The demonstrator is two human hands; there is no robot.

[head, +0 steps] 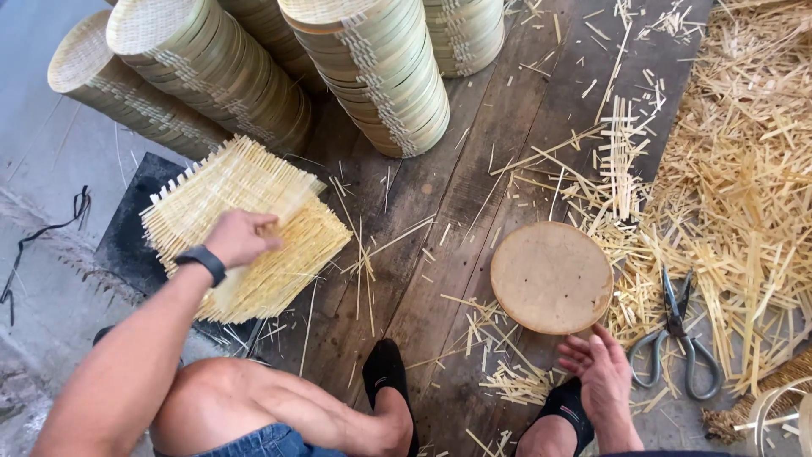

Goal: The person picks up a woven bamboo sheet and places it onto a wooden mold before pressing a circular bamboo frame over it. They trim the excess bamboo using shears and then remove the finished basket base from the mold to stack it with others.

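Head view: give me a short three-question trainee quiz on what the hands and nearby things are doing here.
1. True or false: the left hand rests on the stack of square woven pale bamboo mats.
2. Which thing is nearest the right hand? A) the round flat wooden disc B) the grey metal scissors C) the leaning stacks of round bamboo steamer lids
3. Fill in: the scissors lie on the ____ side of the disc, as seen in the picture.

Key: 1 true, its fingers curl over the top mat. 2 A, the disc's near edge sits just above the open right hand. 3 right, among loose bamboo strips.
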